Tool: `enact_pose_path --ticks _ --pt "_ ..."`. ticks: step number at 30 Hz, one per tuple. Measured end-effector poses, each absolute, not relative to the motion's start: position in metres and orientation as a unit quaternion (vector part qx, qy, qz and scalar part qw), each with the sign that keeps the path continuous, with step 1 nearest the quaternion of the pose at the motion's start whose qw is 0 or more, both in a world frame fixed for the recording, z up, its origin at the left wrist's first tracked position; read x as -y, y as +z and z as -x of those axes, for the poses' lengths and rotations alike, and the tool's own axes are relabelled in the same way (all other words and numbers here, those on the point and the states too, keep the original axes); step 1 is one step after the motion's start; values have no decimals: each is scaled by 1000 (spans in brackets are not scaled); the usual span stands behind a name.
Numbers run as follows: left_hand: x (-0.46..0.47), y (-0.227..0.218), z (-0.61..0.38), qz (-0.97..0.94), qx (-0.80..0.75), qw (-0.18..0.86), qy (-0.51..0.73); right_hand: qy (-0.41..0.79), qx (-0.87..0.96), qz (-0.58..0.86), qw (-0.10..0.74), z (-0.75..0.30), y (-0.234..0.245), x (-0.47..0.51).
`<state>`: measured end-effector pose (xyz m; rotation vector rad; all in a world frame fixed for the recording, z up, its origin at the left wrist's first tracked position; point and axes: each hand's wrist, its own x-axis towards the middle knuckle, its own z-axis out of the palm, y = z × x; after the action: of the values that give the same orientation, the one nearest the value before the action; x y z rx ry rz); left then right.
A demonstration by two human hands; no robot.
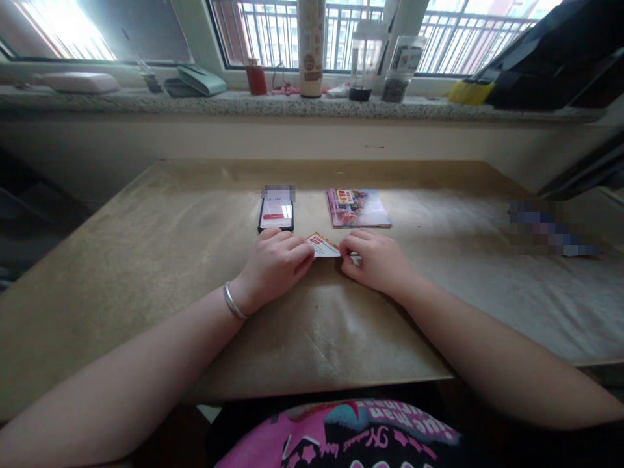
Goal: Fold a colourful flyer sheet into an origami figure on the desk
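Note:
My left hand (275,263) and my right hand (373,260) rest on the brown paper-covered table (146,260), both pinching a small folded orange-and-white paper slip (322,246) between them. The left hand wears a silver bangle at the wrist and holds the slip's left end with curled fingers. Curled fingers of the right hand grip the right end. Just beyond the hands lie a black phone (276,213) with a lit screen and a colourful printed leaflet (358,208).
A stone windowsill (244,104) runs behind the table with a tall white bottle (311,49), a red container (256,79), a jar (400,71), a green case (202,79) and a yellow item (470,92). A blurred object (550,229) lies at the table's right.

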<state>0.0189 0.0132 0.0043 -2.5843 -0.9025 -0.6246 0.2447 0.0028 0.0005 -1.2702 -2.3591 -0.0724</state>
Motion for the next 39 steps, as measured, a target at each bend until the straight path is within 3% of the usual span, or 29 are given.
enact_pose_path --ticks 30,39 --pt "-17 5 -7 892 345 171 -236 -75 810 531 236 -272 9 -7" --pt "-21 2 -6 893 343 155 -246 -7 774 555 305 -284 7 -16"
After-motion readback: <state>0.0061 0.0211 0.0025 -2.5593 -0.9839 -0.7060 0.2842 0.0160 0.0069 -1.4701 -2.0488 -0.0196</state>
